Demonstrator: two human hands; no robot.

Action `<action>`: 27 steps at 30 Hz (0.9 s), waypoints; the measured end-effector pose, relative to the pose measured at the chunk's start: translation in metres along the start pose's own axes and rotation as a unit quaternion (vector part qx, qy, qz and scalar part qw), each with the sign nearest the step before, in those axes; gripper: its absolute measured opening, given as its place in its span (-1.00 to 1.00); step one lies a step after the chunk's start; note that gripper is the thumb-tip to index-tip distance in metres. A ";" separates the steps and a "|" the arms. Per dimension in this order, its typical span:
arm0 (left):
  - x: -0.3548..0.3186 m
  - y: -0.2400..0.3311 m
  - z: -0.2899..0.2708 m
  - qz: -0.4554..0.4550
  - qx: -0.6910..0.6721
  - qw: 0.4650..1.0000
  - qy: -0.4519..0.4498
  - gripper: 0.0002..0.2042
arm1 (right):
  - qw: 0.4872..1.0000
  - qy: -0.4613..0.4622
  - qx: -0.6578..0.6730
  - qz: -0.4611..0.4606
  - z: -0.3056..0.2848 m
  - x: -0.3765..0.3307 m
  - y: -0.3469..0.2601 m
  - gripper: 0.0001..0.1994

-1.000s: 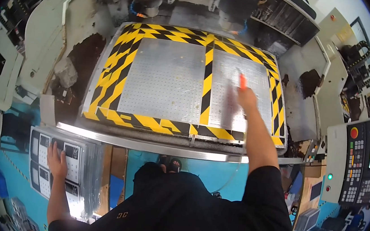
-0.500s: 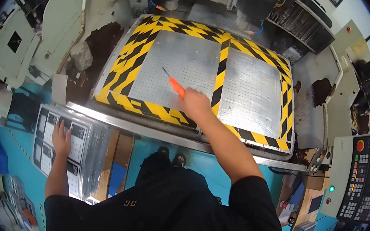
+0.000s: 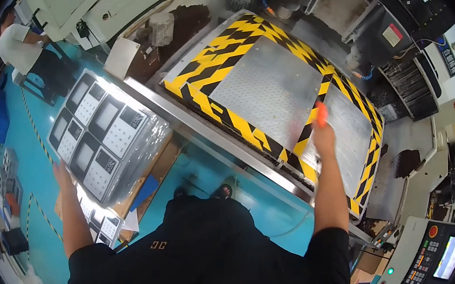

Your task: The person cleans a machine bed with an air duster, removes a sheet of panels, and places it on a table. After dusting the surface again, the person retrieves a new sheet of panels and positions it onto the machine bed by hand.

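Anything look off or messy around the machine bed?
Dark chip debris is heaped beside the perforated plate: one pile upper left, another at right. The right hand, holding an orange tool, is blurred.

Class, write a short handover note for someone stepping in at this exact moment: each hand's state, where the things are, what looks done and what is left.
Right hand: raised over the perforated metal plate with its yellow-black striped border, gripping an orange-handled tool; motion blur hides its tip.
Left hand: resting at the near edge of the wrapped stack of dark panels beside the machine.
Done: the plate surface shows bare, nothing loaded on it.
Left: panels remain wrapped and stacked, none on the plate.
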State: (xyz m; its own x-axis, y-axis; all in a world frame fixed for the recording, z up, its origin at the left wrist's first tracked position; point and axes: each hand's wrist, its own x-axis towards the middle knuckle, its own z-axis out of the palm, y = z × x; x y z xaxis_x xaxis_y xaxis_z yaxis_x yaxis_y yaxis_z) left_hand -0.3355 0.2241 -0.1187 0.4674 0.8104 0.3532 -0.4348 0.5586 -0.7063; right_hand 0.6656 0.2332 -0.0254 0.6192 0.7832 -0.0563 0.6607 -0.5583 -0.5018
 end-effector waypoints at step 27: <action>0.109 -0.092 -0.030 0.393 0.737 0.277 0.475 -0.21 | 0.992 -0.002 0.122 0.030 -0.107 -0.206 0.022 -0.58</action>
State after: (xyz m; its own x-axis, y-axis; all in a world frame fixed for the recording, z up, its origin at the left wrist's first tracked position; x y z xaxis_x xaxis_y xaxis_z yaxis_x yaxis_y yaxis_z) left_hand -0.2220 0.2557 -0.0337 -0.5297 0.7630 -0.3704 -0.2049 0.3087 0.9288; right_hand 0.5979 0.0303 0.0678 0.6525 0.7516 -0.0962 0.4991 -0.5219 -0.6918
